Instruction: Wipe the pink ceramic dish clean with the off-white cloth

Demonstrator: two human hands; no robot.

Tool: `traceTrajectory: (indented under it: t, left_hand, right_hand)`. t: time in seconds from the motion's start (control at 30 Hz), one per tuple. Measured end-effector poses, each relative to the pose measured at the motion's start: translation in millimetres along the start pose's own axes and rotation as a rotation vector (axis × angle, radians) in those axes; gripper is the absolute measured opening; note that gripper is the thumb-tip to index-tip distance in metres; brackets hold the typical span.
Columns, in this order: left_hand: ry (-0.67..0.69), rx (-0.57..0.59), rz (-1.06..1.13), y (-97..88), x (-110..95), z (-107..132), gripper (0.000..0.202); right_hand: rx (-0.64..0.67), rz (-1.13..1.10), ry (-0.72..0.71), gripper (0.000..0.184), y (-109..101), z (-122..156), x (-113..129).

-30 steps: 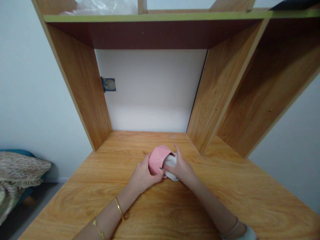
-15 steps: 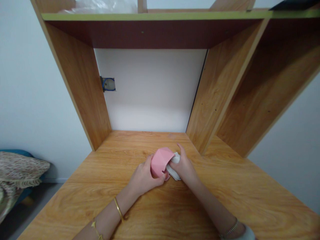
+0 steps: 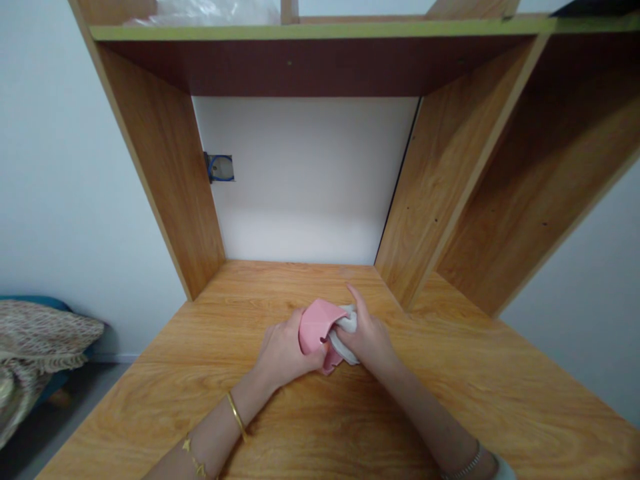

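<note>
A pink faceted bowl-like container is tipped on its side above the desk, its opening turned to the right. My left hand is wrapped round its left side, with the thumb at the near rim. My right hand grips a white cloth, bunched up and pressed into the opening. The right index finger points up and away, while the thumb pushes on the cloth. The container's inside is mostly hidden by the cloth and my fingers.
The wooden desk runs under both hands. Behind it stand a left side panel, a right upright divider and a shelf overhead holding clear plastic. An open socket box shows in the back wall. A woven blanket lies at left.
The pink container has turned slightly in my left hand, and more of its lower rim shows. My right hand has shifted a little left with the cloth. The view has moved slightly.
</note>
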State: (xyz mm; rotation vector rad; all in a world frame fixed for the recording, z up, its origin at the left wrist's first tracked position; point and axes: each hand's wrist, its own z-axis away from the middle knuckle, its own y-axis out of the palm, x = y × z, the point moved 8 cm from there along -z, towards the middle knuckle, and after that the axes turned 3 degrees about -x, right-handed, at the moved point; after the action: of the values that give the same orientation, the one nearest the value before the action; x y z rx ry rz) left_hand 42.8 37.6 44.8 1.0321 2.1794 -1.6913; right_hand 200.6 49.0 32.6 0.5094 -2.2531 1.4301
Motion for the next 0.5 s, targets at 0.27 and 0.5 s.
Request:
traceTrajectory:
  t: [0.27,0.5]
  left_hand:
    - [0.034,0.042,-0.047,2.9,-2.6,-0.1,0.051]
    - [0.054,0.038,-0.047,4.8,-2.2,0.2,0.053]
  right_hand:
    - [0.089,-0.055,-0.050,0.075,6.7,0.5,1.1]
    - [0.117,-0.089,-0.054,0.072,9.8,0.4,-1.9]
